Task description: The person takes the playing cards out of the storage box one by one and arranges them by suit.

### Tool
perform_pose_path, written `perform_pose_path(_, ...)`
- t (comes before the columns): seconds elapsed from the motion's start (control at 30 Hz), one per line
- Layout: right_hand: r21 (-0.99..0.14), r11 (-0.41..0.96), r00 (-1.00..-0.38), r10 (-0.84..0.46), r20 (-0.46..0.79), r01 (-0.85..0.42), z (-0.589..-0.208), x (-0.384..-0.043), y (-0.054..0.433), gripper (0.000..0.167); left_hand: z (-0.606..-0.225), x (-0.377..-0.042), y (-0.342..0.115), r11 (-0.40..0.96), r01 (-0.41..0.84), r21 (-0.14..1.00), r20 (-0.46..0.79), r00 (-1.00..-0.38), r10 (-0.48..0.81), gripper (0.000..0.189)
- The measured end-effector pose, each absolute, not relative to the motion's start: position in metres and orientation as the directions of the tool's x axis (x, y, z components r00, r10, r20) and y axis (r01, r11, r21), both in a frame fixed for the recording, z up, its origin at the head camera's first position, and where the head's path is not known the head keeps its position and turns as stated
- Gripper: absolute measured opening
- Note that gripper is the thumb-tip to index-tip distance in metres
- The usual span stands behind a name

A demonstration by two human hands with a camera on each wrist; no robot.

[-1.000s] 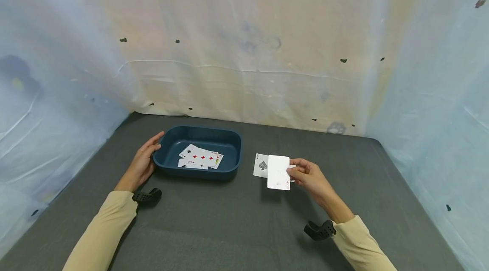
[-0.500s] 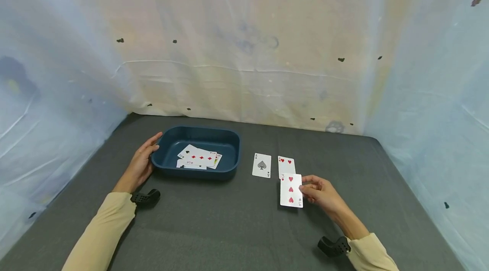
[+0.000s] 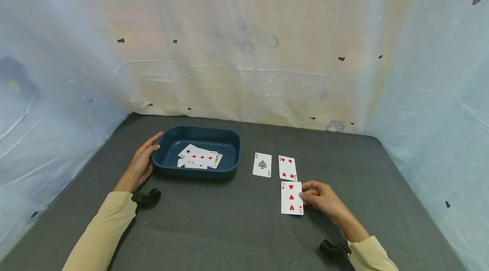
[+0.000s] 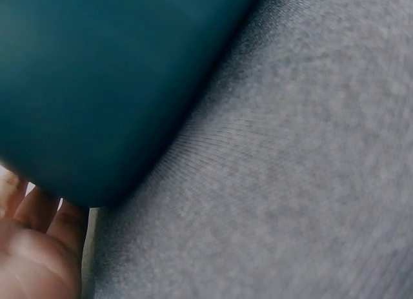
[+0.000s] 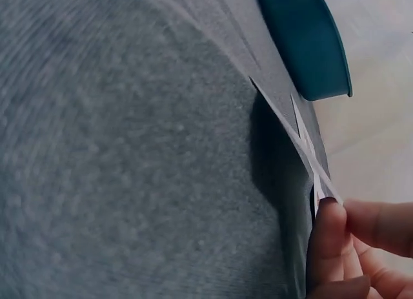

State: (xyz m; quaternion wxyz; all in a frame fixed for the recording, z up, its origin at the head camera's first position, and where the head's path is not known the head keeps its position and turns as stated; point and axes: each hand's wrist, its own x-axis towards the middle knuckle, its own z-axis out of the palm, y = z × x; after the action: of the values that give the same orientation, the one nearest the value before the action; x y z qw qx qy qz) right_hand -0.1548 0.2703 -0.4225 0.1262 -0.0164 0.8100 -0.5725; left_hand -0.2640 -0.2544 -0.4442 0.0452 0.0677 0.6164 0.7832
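Observation:
My right hand (image 3: 322, 198) pinches the right edge of a three of hearts playing card (image 3: 292, 198) between thumb and fingers. It is face up, just above the grey cloth, with a shadow beneath it in the right wrist view. Right behind it lies a four of hearts (image 3: 288, 167), and left of that an ace of spades (image 3: 262, 165). My left hand (image 3: 139, 165) rests against the left end of a dark blue plastic basin (image 3: 229, 168), fingers fairly straight along its outer wall. Inside the basin lies a loose pile of cards (image 3: 198, 157), with a diamond card on top.
A dark grey cloth (image 3: 214, 228) covers the table. Pale patterned fabric (image 3: 244, 50) hangs behind the table and along both sides. Each wrist wears a black strap (image 3: 147, 196), below tan sleeves.
My right hand has moved the card from over the ace and four toward me and turned it from its white back to its face, lowering it in front of the four. The left hand stays put.

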Motion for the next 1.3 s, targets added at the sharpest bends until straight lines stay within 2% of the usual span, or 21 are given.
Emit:
perform_pose_path(0.27, -0.877, 0.463, -0.978, -0.09, -0.187, 0.125, -0.421, -0.154, 0.265, 0.032, -0.444, -0.264, -0.253, -0.232, 0.017, 0.973, 0.054, -0.987, 0.153, 0.054)
perform_pose_path(0.6, -0.838, 0.531, -0.984, -0.034, -0.173, 0.129, -0.421, -0.152, 0.264, 0.031, -0.444, -0.266, -0.252, -0.226, 0.019, 0.974, 0.054, -0.987, 0.148, 0.054)
perform_pose_path(1.3, -0.841, 0.522, -0.985, -0.008, -0.171, 0.141, -0.416, -0.155, 0.26, 0.031, -0.447, -0.264, -0.253, -0.232, 0.042, 0.972, 0.079, -0.985, 0.155, 0.054)
